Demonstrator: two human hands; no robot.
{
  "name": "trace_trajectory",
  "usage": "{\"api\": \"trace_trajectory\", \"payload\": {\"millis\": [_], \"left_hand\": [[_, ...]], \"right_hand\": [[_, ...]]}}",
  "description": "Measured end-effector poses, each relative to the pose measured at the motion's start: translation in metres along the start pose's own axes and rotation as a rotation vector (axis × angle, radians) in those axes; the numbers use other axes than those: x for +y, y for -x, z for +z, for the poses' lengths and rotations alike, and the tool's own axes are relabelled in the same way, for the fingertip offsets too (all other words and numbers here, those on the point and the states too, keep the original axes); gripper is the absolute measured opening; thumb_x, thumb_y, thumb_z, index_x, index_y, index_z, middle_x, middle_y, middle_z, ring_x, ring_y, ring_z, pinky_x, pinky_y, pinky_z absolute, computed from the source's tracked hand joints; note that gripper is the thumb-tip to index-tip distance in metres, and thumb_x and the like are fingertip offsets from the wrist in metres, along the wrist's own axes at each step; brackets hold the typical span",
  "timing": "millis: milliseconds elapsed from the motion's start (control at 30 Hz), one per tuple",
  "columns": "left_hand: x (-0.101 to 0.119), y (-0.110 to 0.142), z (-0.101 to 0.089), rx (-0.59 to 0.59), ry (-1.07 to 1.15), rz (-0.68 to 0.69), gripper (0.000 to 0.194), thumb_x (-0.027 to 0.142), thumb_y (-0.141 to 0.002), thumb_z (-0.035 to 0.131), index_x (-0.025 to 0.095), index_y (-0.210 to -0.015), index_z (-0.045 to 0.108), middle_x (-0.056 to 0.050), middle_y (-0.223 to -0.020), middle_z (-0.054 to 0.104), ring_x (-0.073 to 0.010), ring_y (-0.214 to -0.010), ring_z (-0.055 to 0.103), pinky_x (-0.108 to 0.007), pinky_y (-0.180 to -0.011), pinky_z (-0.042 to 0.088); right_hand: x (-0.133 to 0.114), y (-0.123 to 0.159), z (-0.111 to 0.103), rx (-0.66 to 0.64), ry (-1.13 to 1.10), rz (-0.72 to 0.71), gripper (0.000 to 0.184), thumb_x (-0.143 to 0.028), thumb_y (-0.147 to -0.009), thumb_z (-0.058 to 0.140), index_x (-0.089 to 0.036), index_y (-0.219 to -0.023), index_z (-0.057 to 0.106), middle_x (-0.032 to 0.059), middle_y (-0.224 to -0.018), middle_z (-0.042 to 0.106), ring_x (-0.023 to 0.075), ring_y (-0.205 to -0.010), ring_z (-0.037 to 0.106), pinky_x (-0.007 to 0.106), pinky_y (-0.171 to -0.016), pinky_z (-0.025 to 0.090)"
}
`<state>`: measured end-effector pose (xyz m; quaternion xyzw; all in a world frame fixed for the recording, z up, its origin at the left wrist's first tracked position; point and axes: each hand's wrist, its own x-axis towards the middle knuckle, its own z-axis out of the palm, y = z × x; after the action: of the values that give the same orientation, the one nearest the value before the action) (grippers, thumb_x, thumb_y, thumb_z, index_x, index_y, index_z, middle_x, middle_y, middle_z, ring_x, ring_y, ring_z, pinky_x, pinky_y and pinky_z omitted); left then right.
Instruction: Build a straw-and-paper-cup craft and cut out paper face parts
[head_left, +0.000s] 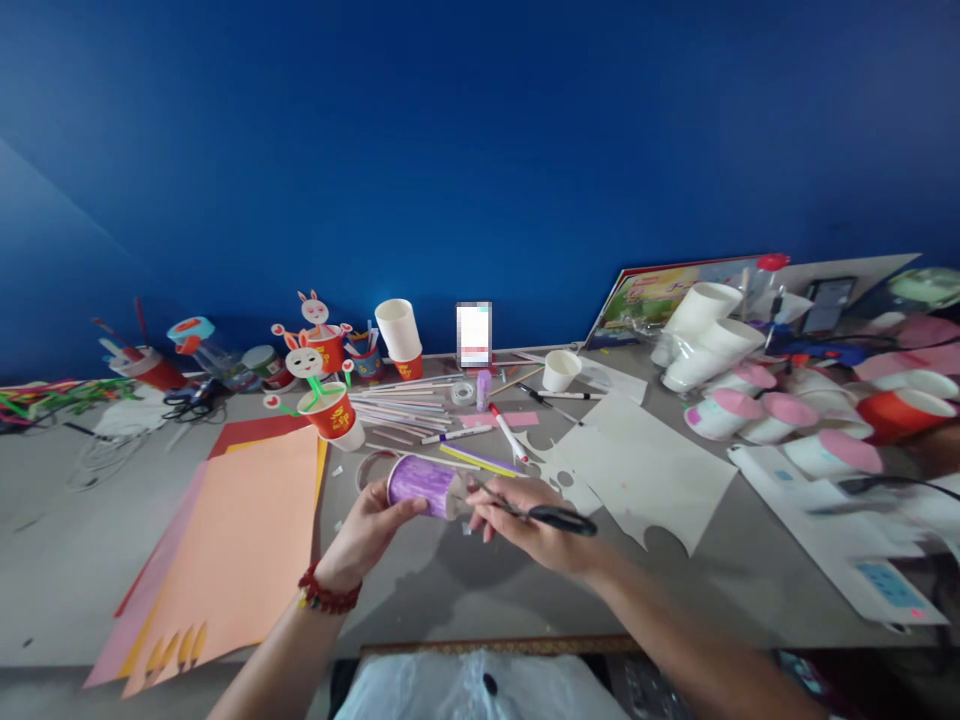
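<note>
My left hand [365, 532] grips a purple-coloured paper cup [421, 484] lying on its side above the grey table [52, 560]. A red bead bracelet [324, 594] circles that wrist. My right hand [534, 522] is closed on black-handled scissors [553, 516], whose blades point left at the cup's open rim. Both hands hover over the table's near middle.
Orange and red paper sheets [240, 540] lie at the left. White cut paper [637, 465] lies at the right. Rabbit-decorated red cups [330, 408], pens and straws [420, 410] fill the middle back. Stacked white cups [701, 335] and pink-lidded cups [780, 415] crowd the right.
</note>
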<state>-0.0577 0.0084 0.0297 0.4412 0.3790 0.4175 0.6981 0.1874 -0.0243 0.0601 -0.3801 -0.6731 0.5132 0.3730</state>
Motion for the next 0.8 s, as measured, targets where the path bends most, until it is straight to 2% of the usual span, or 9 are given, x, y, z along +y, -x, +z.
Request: {"api": "trace_trajectory", "payload": {"millis": [67,167,233,367,500,600,700,800], "left_hand": [[-0.001,0.002,-0.004,0.023,-0.123,0.068,0.019,0.031,-0.071,0.086,0.016,-0.079,0.079,-0.003,-0.075,0.077,-0.0125,-0.068,0.066,-0.022,-0.072,0.053],[0.001,0.004,-0.007,0.056,-0.309,0.190,0.018,0.032,-0.073,0.084,0.015,-0.076,0.078,-0.004,-0.074,0.075,-0.0135,-0.066,0.063,-0.021,-0.066,0.051],[0.002,0.004,-0.007,0.070,-0.361,0.238,0.019,0.034,-0.074,0.083,0.015,-0.079,0.078,-0.005,-0.078,0.075,-0.0154,-0.070,0.065,-0.023,-0.068,0.052],[-0.003,0.003,-0.004,0.084,-0.383,0.266,0.023,0.037,-0.075,0.081,0.016,-0.083,0.079,-0.007,-0.080,0.075,-0.0182,-0.072,0.066,-0.027,-0.071,0.055],[-0.009,0.002,-0.007,0.103,-0.466,0.383,0.014,0.032,-0.073,0.083,0.019,-0.078,0.081,-0.008,-0.082,0.077,-0.0214,-0.077,0.068,-0.032,-0.078,0.056],[-0.011,0.001,-0.011,0.071,-0.565,0.466,0.009,0.026,-0.068,0.085,0.022,-0.075,0.082,-0.008,-0.082,0.078,-0.0239,-0.081,0.068,-0.036,-0.085,0.056],[-0.012,0.001,-0.013,0.035,-0.543,0.411,0.008,0.026,-0.070,0.084,0.021,-0.076,0.082,-0.007,-0.077,0.078,-0.0219,-0.075,0.068,-0.033,-0.080,0.056],[-0.010,0.001,-0.008,0.019,-0.325,0.230,0.015,0.030,-0.073,0.083,0.016,-0.079,0.080,-0.005,-0.073,0.076,-0.0163,-0.064,0.065,-0.026,-0.067,0.054]], "right_hand": [[0.000,0.000,0.007,0.076,-0.191,0.068,0.030,-0.044,-0.098,0.053,-0.021,-0.088,0.068,0.0034,-0.080,0.074,0.0154,-0.062,0.066,0.029,-0.064,0.051],[-0.002,0.000,0.016,0.181,-0.313,0.083,0.030,-0.046,-0.096,0.058,-0.020,-0.083,0.066,0.0023,-0.074,0.074,0.0147,-0.061,0.064,0.031,-0.068,0.051],[-0.003,-0.001,0.019,0.212,-0.353,0.090,0.027,-0.045,-0.093,0.062,-0.020,-0.086,0.068,0.0026,-0.075,0.075,0.0145,-0.060,0.064,0.032,-0.070,0.051],[0.000,-0.003,0.025,0.309,-0.549,0.159,0.026,-0.044,-0.087,0.070,-0.018,-0.087,0.069,0.0032,-0.071,0.075,0.0140,-0.055,0.062,0.029,-0.060,0.047],[0.006,-0.006,0.035,0.411,-0.807,0.296,0.029,-0.043,-0.080,0.076,-0.015,-0.088,0.073,0.0047,-0.068,0.074,0.0124,-0.055,0.061,0.025,-0.055,0.044],[0.011,-0.006,0.040,0.438,-0.951,0.375,0.031,-0.043,-0.076,0.079,-0.014,-0.088,0.075,0.0045,-0.067,0.073,0.0123,-0.059,0.061,0.024,-0.057,0.045],[0.010,-0.003,0.038,0.402,-0.812,0.324,0.032,-0.045,-0.082,0.075,-0.016,-0.092,0.074,0.0047,-0.071,0.074,0.0135,-0.060,0.062,0.025,-0.058,0.047],[0.000,0.001,0.027,0.270,-0.432,0.177,0.030,-0.047,-0.090,0.066,-0.018,-0.097,0.071,0.0041,-0.076,0.073,0.0141,-0.059,0.062,0.027,-0.059,0.048]]}}
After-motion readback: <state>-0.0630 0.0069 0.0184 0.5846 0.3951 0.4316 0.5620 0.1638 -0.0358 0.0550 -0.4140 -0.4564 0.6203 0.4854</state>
